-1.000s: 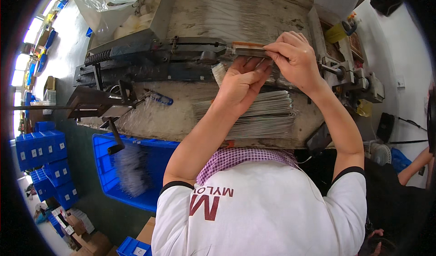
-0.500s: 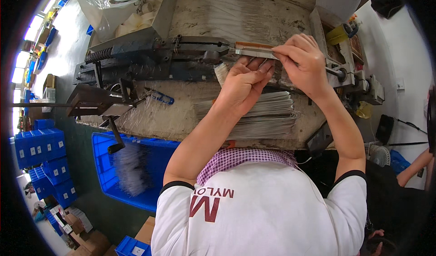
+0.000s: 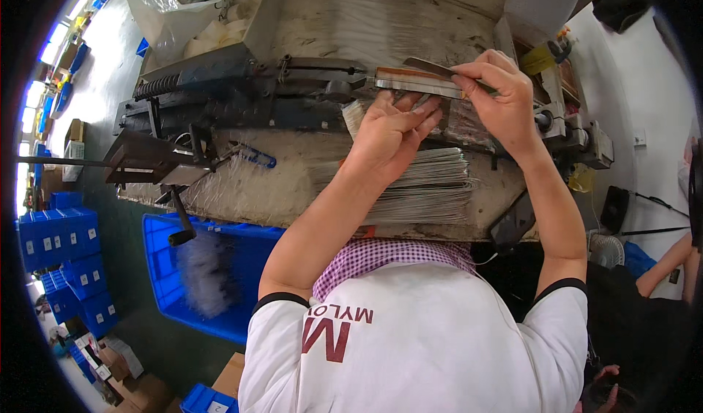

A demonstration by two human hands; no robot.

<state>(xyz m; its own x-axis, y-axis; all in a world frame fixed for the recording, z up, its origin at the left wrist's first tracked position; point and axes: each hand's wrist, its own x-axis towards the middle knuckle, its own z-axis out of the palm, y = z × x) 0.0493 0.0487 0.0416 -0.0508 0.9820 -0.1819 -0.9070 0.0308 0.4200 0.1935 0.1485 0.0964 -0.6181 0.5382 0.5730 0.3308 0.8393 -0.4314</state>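
My right hand (image 3: 499, 94) pinches the end of a thin flat metal strip (image 3: 428, 66). The strip slants up and leftward above a metal channel (image 3: 417, 84) with a brown back edge. Just below this channel is my left hand (image 3: 392, 125), its thumb and fingers drawn together; whatever they hold, if anything, is hidden. A pale bristly bundle (image 3: 353, 117) stands beside my left wrist. Under my forearm, a stack of thin, light-coloured wires (image 3: 432, 190) lies on the worn workbench (image 3: 293, 186).
A dark metal fixture (image 3: 220, 91) with a spring runs along the bench. A cranked device (image 3: 157, 160) and blue-handled pliers (image 3: 260, 157) are at left. A blue bin (image 3: 165, 281) stands below the edge. An open box (image 3: 256, 32) is at the back left.
My right hand has raised the metal strip off the channel, and the strip now tilts above it. My left hand has stayed nearly in place, its fingers shifting slightly.
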